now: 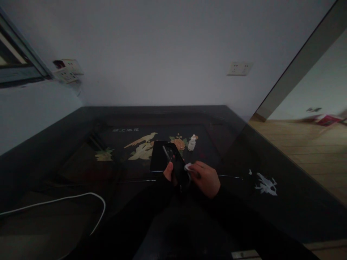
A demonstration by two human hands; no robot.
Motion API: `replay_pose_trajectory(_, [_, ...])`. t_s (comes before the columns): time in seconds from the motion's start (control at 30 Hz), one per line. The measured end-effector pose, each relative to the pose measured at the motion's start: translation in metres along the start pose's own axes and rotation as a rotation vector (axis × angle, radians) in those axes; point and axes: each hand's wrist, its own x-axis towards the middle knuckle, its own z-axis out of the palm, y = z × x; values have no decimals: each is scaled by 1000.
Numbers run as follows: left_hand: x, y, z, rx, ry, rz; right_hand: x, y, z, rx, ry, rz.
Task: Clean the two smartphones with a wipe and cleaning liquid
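Observation:
My left hand (pixel 169 172) grips a dark smartphone (pixel 177 164), which is tilted above the near part of the table. In my right hand (pixel 205 177), the fingers pinch a small white wad of tissue (pixel 187 166) against the phone's right edge. Behind the phone, a black flat rectangular object (pixel 158 159) lies on the table; the phone covers part of it. A small white dropper bottle (pixel 192 143) stands upright just beyond my right hand.
The dark glossy table (pixel 233 151) carries bird and flower pictures. Torn white tissue (pixel 266 185) lies at the right, and a white cable (pixel 89 194) curves at the left. A wall with a socket (pixel 240 68) rises behind.

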Motion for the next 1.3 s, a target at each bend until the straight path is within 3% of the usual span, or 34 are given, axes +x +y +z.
replay_pose_trajectory(0.13, [0, 14, 1, -68, -178, -348, 39, 12, -4, 41, 165, -60])
replay_pose_trajectory(0.23, [-2, 20, 3, -112, -259, -413, 66, 18, -2, -32, 201, -164])
replay_pose_trajectory(0.37, [-6, 21, 6, -138, -276, -487, 81, 16, 6, -139, 202, -403])
replay_pose_trajectory(0.47, [-6, 20, 6, -164, -284, -489, 79, 16, 8, -217, 182, -478])
replay_pose_trajectory(0.63, [-1, 17, 1, -199, -349, -478, 68, 25, 5, -300, 176, -436])
replay_pose_trajectory(0.9, [-7, 18, 5, -169, -301, -469, 77, 14, 4, -261, 246, -540])
replay_pose_trajectory(1.1, [-2, 16, 2, -138, -360, -429, 66, 29, 3, -270, 240, -458])
replay_pose_trajectory(1.3, [-3, 14, -2, -79, -398, -412, 63, 24, 5, -217, 278, -432])
